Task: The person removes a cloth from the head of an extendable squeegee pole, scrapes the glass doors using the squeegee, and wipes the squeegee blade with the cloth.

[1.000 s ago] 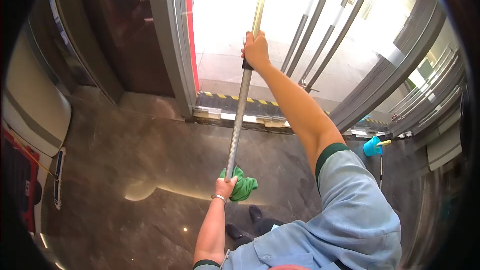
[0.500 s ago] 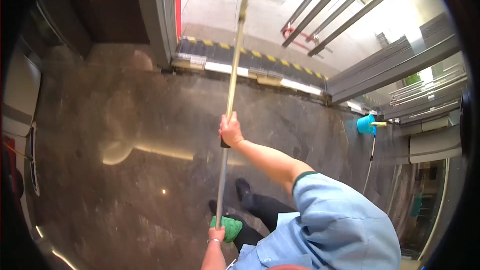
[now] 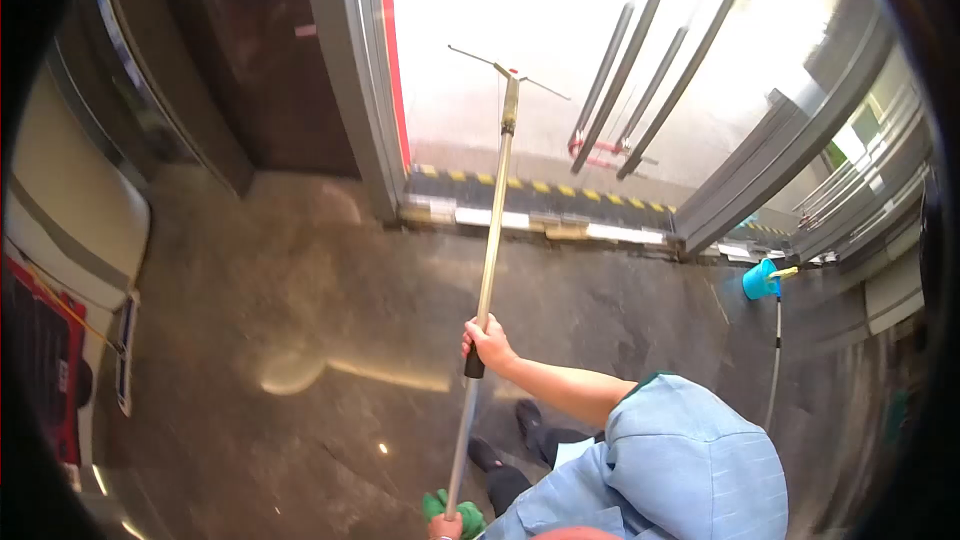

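A long metal pole (image 3: 492, 260) with a squeegee head (image 3: 511, 75) at its top leans up toward the glass door. My right hand (image 3: 490, 345) is wrapped round the pole at its black collar. Low in the view, my left hand (image 3: 446, 526) grips the pole's bottom end, with a bunched green cloth (image 3: 468, 518) beside and behind it. Whether the left fingers also hold the cloth cannot be made out.
Grey door frame (image 3: 360, 90) and door handles (image 3: 640, 60) stand ahead, above a yellow-striped sill (image 3: 540, 200). A blue bucket (image 3: 758, 280) and a second pole (image 3: 777, 350) are at the right. A flat mop (image 3: 126, 355) lies left, beside a red-edged mat (image 3: 70, 380).
Both hands have come down and nearer my body with the pole. The squeegee head has come into view and moved lower against the glass area. The camera view has shifted too.
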Motion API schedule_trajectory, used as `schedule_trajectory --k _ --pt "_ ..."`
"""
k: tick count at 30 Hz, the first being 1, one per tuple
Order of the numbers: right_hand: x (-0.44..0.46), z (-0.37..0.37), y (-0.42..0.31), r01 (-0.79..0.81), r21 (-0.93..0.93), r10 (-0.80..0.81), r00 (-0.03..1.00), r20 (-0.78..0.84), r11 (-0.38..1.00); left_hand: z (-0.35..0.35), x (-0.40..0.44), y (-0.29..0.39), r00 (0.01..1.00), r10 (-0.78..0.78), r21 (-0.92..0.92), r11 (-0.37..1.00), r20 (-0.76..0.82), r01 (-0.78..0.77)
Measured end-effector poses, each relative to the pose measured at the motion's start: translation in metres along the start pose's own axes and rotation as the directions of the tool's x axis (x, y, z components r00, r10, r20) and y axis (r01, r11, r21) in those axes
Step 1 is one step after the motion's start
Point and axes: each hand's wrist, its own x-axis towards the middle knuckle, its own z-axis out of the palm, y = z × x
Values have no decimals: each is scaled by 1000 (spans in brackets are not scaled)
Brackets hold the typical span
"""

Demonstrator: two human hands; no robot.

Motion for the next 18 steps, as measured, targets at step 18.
schedule_trajectory --k 18 --pt "-138 86 -558 894 -137 -856 449 257 427 -161 -9 437 473 836 -521 282 -278 -805"
